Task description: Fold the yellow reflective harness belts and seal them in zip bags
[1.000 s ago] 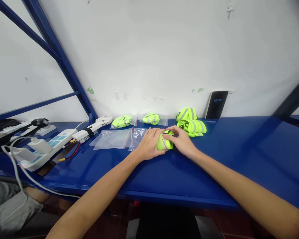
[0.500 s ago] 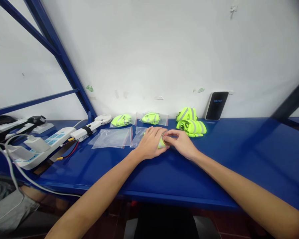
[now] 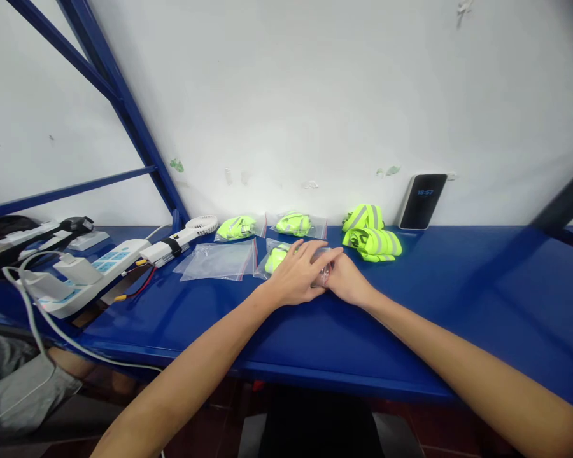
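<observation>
A clear zip bag (image 3: 323, 275) with a neon-yellow reflective strap bundle (image 3: 275, 258) inside lies on the blue table. My left hand (image 3: 296, 272) is closed round the bag from above, its fingers slightly apart and its thumb near the bag's mouth. At that red-edged mouth is my right hand (image 3: 349, 278), with its fingers hidden behind the bag and the left hand. Just behind on the right sit loose folded reflective straps (image 3: 373, 243), yellow with grey bands. Flat clear zip bags (image 3: 217, 259) lie to the left of my left hand.
Two filled bags, one left (image 3: 239, 227) and one right (image 3: 293, 224), lie along the wall. A phone (image 3: 424, 201) leans there. At left are a small fan (image 3: 202, 224), a white device with wires (image 3: 167, 249) and a power strip (image 3: 102, 270). Another person's leg (image 3: 23, 388) shows lower left.
My right hand has pushed further in at the bag's mouth, so its fingers are now hidden. More of the yellow bundle shows left of my left hand. The view has shifted slightly.
</observation>
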Motion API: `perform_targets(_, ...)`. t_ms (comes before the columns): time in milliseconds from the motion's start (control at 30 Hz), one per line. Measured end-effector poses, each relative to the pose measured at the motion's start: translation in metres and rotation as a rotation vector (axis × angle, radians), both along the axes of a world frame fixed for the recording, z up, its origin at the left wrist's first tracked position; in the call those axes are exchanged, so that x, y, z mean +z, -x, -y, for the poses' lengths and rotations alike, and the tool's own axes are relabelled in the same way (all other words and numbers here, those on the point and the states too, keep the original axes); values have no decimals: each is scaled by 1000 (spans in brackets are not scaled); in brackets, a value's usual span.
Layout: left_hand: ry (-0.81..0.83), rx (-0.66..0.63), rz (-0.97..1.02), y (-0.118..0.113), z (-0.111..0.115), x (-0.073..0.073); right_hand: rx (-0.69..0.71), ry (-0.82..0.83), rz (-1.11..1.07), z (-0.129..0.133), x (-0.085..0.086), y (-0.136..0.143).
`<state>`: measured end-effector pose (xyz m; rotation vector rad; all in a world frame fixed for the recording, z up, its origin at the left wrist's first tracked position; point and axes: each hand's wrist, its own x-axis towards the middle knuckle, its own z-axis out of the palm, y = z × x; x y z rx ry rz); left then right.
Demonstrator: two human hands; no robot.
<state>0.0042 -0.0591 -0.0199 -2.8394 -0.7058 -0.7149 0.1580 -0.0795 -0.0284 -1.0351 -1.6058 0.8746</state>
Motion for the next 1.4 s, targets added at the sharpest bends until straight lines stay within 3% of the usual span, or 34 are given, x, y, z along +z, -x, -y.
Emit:
perform_targets(100, 18, -102, 43, -1, 5, 2, 176, -38, 78, 2, 1, -3)
perform_targets(200, 55, -151, 216, 3, 6, 6, 303, 27, 119, 2, 0, -7)
perform_targets(267, 66, -81, 411, 10, 2, 9, 323, 72, 151, 0, -2, -9)
perform_targets(367, 66, 133, 603, 25, -13, 12, 275, 48, 195, -4, -4, -12)
perform_targets(467, 138, 260, 540, 41, -30, 8, 310, 46, 228, -6, -4, -14)
perform_targets(667, 395, 232, 405, 45, -39, -6, 295, 48, 247, -7, -9, -14)
perform_targets(900, 417, 393, 414, 31, -38, -8, 222, 55, 249, -7, -10, -10)
perform_targets(1167, 551, 424, 546, 28, -42, -13, 31, 81, 303, -3, -10, -5)
perform_targets(1267, 544, 391, 510, 28, -40, -11, -24, 34, 324, -2, -10, -3)
perform_targets(1400, 413, 398, 342, 32, -35, -6, 20, -27, 410, -3, -7, -12)
